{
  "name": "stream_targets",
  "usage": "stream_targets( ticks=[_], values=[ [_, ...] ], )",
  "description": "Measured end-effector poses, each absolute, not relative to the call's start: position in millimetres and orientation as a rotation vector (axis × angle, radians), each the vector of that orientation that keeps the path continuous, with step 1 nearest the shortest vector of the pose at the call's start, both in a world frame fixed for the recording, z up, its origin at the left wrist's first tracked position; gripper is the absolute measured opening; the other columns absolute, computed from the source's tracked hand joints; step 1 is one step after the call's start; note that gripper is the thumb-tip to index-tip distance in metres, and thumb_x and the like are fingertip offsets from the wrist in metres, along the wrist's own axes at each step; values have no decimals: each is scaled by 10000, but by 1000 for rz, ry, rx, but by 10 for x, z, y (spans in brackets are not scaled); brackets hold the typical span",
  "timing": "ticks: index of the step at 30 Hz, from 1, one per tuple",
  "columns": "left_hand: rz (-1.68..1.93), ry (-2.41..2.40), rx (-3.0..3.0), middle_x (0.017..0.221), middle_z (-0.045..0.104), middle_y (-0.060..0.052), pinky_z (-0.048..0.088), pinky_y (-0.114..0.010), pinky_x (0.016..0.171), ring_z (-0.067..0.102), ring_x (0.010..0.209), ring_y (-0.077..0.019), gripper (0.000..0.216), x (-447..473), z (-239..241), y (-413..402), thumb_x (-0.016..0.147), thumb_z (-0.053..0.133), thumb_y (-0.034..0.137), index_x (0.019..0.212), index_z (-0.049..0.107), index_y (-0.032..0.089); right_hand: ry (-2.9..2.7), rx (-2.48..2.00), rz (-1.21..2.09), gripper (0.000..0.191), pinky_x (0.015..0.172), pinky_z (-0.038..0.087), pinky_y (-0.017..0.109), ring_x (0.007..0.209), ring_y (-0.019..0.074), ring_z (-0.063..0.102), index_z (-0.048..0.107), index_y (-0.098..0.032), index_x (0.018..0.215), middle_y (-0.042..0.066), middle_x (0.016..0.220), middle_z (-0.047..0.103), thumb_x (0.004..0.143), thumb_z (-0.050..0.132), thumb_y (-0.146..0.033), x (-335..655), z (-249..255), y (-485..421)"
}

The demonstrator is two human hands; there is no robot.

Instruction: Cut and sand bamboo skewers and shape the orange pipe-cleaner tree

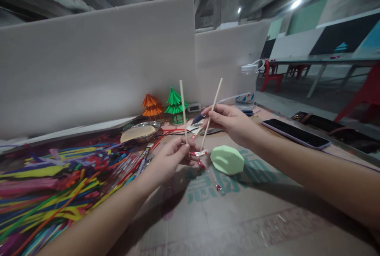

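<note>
1. left hand [173, 152], left of the green slab [228, 161]: pinched on left-hand stick [183, 111].
2. right hand [228, 119], beyond the slab: pinched on right-hand stick [216, 95]; hands apart.
3. risk, judged from my remote feed: either stick could swivel or slip, fingertip grips being slight.
4. sticks: pale, slim, straight, spreading upward, beyond and left of the slab.

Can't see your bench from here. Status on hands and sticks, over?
Left hand grips a pale stick near its lower end. Right hand holds a second stick, leaning. Mint-green slab close by, held by neither.
</note>
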State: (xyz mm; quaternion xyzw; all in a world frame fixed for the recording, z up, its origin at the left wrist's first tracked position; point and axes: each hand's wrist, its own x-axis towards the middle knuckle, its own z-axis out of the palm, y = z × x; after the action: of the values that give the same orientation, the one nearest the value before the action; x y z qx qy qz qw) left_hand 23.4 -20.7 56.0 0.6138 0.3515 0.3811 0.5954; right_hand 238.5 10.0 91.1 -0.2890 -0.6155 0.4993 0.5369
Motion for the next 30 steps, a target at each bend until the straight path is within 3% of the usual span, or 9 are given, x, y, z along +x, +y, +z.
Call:
stream_targets(
  ticks=[7, 11, 14, 17, 20, 22, 25, 27, 30],
  values=[
    [824, 859, 1518, 855, 753, -75, 547, -276, 632, 685, 641, -137, 416, 236, 623, -255, 839, 714, 528, 952, 578, 151, -1397, -682, 1328, 246, 483, 280, 241, 475, 67, 329, 687, -136, 989, -85, 565, 410, 872, 695, -353, 2339, 918, 35],
    [715, 817, 1482, 879, 758, -84, 545, -278, 641, 674, 629, -130, 413, 278, 610, -295, 795, 764, 491, 969, 613, 148, -1407, -663, 1444, 307, 447, 171, 238, 459, 60, 213, 681, -162, 1036, -96, 563, 357, 872, 707, -420, 2320, 930, -16],
    [620, 824, 1463, 874, 751, -64, 544, -274, 654, 668, 636, -124, 354, 299, 618, -338, 786, 782, 417, 977, 648, 150, -1485, -667, 1388, 307, 420, 119, 235, 445, 54, 202, 678, -172, 945, -93, 555, 375, 830, 755, -447, 2324, 941, -48],
    [576, 823, 1477, 866, 741, -50, 539, -267, 662, 660, 641, -117, 280, 303, 638, -372, 809, 759, 364, 963, 675, 145, -1542, -676, 1338, 315, 401, 128, 230, 427, 49, 241, 667, -168, 851, -60, 561, 482, 839, 740, -474, 2325, 956, -81],
    [535, 814, 1501, 857, 733, -53, 536, -269, 668, 653, 645, -117, 267, 287, 655, -378, 833, 732, 369, 953, 677, 136, -1526, -653, 1423, 310, 398, 167, 222, 409, 47, 249, 690, -167, 931, -34, 605, 562, 917, 646, -473, 2329, 990, -111],
    [533, 801, 1538, 856, 730, -61, 536, -277, 680, 654, 669, -126, 285, 268, 660, -363, 848, 714, 392, 956, 672, 132, -1465, -623, 1507, 353, 418, 269, 223, 423, 58, 321, 707, -159, 988, -6, 662, 607, 977, 545, -473, 2338, 1024, -117],
    [648, 805, 1630, 907, 728, -79, 535, -289, 731, 671, 777, -154, 293, 242, 646, -317, 866, 694, 413, 954, 662, 134, -1377, -608, 1546, 408, 647, 488, 279, 631, 117, 579, 722, -142, 1028, 74, 849, 697, 1036, 418, -413, 2361, 1067, -93],
    [735, 821, 1648, 967, 721, -88, 539, -305, 764, 681, 844, -174, 300, 235, 617, -286, 868, 692, 430, 937, 652, 141, -1366, -629, 1493, 403, 755, 501, 290, 761, 134, 622, 730, -151, 1051, 81, 917, 698, 1051, 392, -370, 2371, 1067, -64],
    [766, 812, 1599, 933, 706, -71, 547, -317, 763, 682, 836, -180, 348, 257, 559, -274, 843, 714, 480, 904, 639, 145, -1443, -680, 1399, 380, 588, 442, 240, 629, 100, 517, 739, -190, 1086, 19, 793, 600, 1043, 436, -416, 2363, 1009, -42]
  ],
)
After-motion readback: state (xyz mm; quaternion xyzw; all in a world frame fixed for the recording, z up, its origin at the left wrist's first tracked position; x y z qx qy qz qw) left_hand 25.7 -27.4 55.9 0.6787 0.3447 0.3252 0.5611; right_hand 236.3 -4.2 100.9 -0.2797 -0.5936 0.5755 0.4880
